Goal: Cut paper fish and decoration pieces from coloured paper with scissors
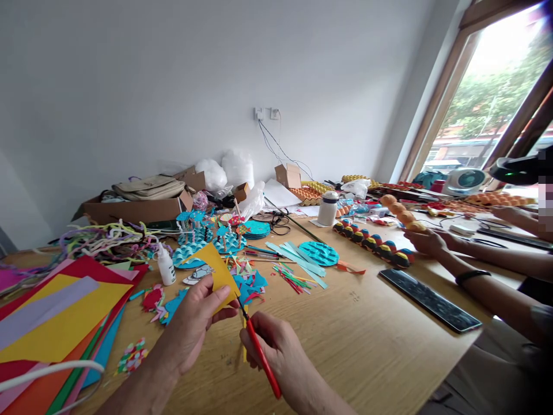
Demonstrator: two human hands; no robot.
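My left hand [192, 325] is closed in a pinch on a piece of yellow paper [215, 267], held up over the wooden table [358, 340]. My right hand [280, 351] grips red-handled scissors [260, 350], whose blades meet the lower edge of the yellow paper. Small coloured paper scraps [250, 282] lie on the table just beyond both hands.
Stacked coloured paper sheets [60, 323] lie at the left beside a white glue bottle [165, 264]. Blue paper crafts [318, 252], boxes and bags crowd the far side. A co-worker's hands [427, 242] rest at the right near painted egg trays [374, 242] and a black phone [430, 300].
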